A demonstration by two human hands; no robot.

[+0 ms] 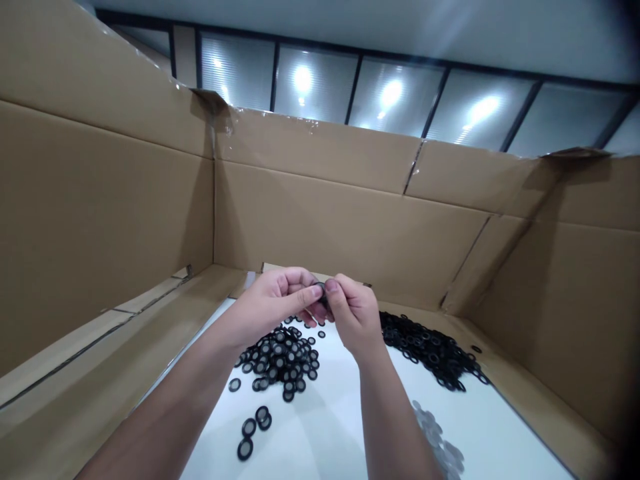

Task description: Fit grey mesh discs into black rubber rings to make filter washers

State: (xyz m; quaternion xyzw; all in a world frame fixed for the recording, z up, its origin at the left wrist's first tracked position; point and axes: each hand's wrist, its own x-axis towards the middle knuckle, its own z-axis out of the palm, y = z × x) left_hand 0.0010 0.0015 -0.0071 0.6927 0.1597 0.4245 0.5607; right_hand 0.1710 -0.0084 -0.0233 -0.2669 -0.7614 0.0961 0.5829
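Note:
Pinched between both my hands above the white surface is a small black rubber ring (321, 287), mostly covered by the fingers. My left hand (287, 293) has its thumb pressed on the ring's left side. My right hand (353, 307) is closed on the other side, its thumb beside the left one. Whether a grey disc sits in this ring I cannot tell. Below the left hand lies a pile of black rings with grey discs in them (280, 357). To the right of the right hand is a heap of plain black rings (433, 350).
Thin, pale grey discs (440, 443) lie beside my right forearm. Several disc-filled rings (249, 427) lie apart near the front. The white board (330, 420) stands within tall cardboard walls (320, 213) at the left, back and right.

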